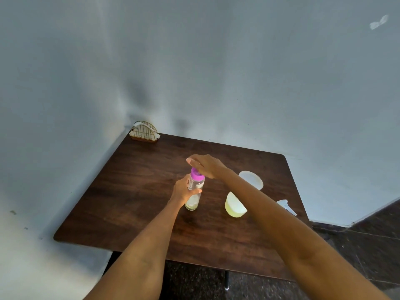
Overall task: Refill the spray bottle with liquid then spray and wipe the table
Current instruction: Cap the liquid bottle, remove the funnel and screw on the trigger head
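While the left hand (pixel 184 189) grips it, the clear bottle (pixel 194 191) looks nearly empty.

**Spray bottle and liquid on the tabletop**

A clear bottle (pixel 194 192) with a pink collar (pixel 197 174) is stood upright near the middle of the dark wooden tabletop (pixel 129 202); only a little liquid is seen at its bottom. To its right a white bowl (pixel 234 205) of yellow-green liquid is placed. The white spray head (pixel 286 206) is laid near the right edge.
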